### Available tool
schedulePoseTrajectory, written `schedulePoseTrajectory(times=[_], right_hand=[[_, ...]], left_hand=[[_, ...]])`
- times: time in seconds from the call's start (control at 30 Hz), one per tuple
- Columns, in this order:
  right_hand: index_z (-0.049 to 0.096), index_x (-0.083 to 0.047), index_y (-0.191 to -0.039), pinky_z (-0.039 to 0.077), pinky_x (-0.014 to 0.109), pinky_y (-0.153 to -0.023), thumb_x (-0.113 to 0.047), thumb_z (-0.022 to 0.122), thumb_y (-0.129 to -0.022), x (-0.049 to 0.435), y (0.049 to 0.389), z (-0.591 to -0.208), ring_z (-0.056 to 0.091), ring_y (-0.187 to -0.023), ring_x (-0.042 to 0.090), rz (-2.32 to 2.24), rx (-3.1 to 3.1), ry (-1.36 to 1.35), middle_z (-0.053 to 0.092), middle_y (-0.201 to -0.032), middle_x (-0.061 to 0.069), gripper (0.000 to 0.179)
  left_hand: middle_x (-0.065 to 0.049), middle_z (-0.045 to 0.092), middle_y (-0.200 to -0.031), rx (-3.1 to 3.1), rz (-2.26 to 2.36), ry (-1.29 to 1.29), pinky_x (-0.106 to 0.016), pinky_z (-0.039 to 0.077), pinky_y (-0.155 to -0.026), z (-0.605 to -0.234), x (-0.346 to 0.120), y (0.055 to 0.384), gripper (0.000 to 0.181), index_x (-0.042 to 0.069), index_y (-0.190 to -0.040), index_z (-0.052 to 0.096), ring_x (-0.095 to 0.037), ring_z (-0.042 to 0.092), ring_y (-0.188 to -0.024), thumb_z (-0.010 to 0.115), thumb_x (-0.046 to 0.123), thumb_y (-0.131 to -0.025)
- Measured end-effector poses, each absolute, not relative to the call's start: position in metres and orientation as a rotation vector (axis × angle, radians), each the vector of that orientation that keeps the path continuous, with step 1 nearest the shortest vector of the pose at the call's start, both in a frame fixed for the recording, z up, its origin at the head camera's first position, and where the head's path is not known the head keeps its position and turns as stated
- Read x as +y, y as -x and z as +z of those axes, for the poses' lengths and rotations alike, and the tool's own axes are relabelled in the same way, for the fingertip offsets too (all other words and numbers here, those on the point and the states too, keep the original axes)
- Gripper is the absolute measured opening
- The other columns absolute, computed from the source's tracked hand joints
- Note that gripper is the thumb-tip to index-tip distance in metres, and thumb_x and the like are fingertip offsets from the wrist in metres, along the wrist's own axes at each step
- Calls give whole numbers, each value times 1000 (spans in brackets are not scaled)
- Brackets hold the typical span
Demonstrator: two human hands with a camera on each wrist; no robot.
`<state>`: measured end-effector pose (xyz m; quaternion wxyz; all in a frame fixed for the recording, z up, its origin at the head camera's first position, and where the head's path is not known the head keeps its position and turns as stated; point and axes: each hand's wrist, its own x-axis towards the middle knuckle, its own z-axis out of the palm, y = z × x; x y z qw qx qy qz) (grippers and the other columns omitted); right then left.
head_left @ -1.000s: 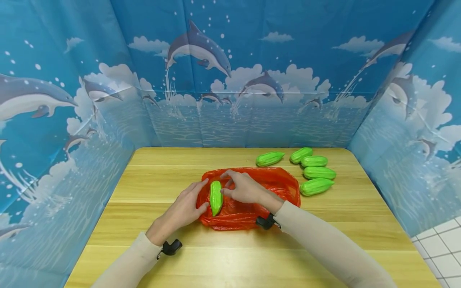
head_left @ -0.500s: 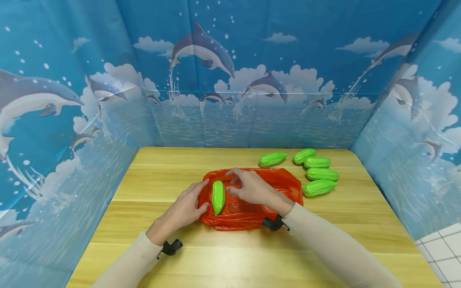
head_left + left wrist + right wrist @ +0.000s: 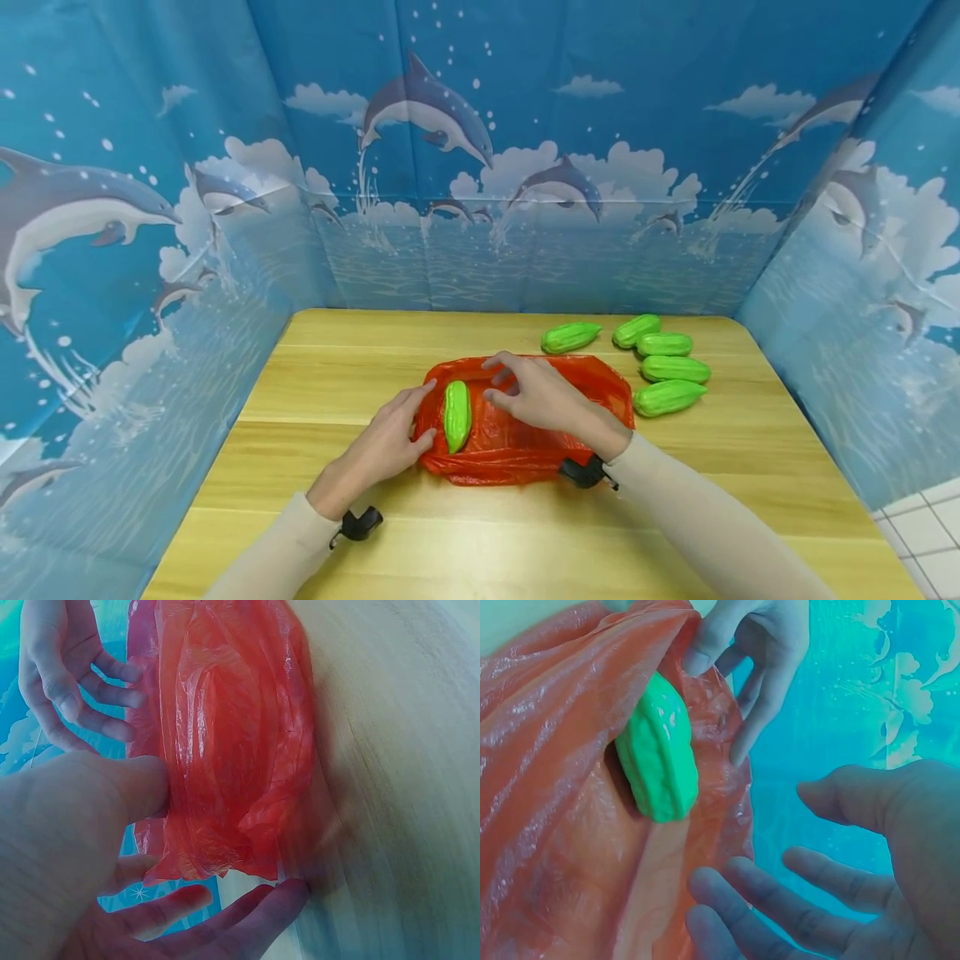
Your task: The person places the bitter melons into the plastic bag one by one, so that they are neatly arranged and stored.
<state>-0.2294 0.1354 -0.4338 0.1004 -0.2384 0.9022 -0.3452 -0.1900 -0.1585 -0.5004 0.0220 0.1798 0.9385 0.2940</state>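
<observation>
A red plastic bag (image 3: 517, 467) lies spread on the table with its mouth open upward. Inside its left end rests one green ridged bitter melon (image 3: 457, 417), also visible in the right wrist view as a bitter melon (image 3: 660, 757) partly covered by a fold of film. At the bag's left end is my left hand (image 3: 386, 437), thumb and fingers spread apart; in the left wrist view its thumb touches the red film. My right hand (image 3: 551, 400) hovers over the middle of the bag, right of the melon, fingers loosely bent and holding nothing.
Several more green bitter melons (image 3: 670, 397) lie right of and behind the bag. The wooden table (image 3: 330, 358) is bounded by a blue dolphin-print curtain (image 3: 510, 250) at the back and both sides. White tiles (image 3: 926, 533) show at lower right.
My right hand has drawn away from the melon toward the right, its fingers parting. The melon stays in the bag. My left hand holds its place while the head view shifts slightly.
</observation>
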Motion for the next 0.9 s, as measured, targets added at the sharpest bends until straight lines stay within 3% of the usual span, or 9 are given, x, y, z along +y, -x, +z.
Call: schedulePoseTrajectory(times=[0.2, 0.4, 0.63, 0.9], right_hand=[[69, -12, -158, 70, 44, -98, -31, 79, -114, 146, 228, -429, 80, -121, 25, -1022, 2680, 699, 82, -141, 8, 49], [69, -12, -158, 69, 45, -96, -29, 77, -115, 158, 228, -422, 80, -120, 27, -1018, 2682, 687, 81, -141, 13, 47], [69, -12, -158, 69, 51, -103, -31, 77, -115, 182, 222, -420, 79, -127, 30, -1022, 2712, 650, 80, -142, 10, 48], [69, -11, -158, 70, 48, -99, -30, 76, -116, 212, 215, -425, 80, -116, 27, -1057, 2734, 647, 81, -138, 8, 47]], left_hand=[[-25, 59, -173, 2900, 920, -568, -62, 56, -129, -500, -155, 190, 81, 6, -179, 44, -46, 63, -157, 81, 16, -108], [-25, 60, -172, 2906, 909, -576, -62, 56, -129, -497, -154, 191, 81, 7, -179, 44, -47, 64, -155, 81, 17, -108], [-25, 60, -171, 2898, 918, -601, -64, 56, -129, -496, -151, 191, 81, 7, -179, 44, -47, 64, -155, 81, 17, -108], [-25, 60, -171, 2895, 899, -582, -64, 56, -129, -498, -152, 187, 81, 7, -179, 45, -48, 63, -155, 82, 16, -108]])
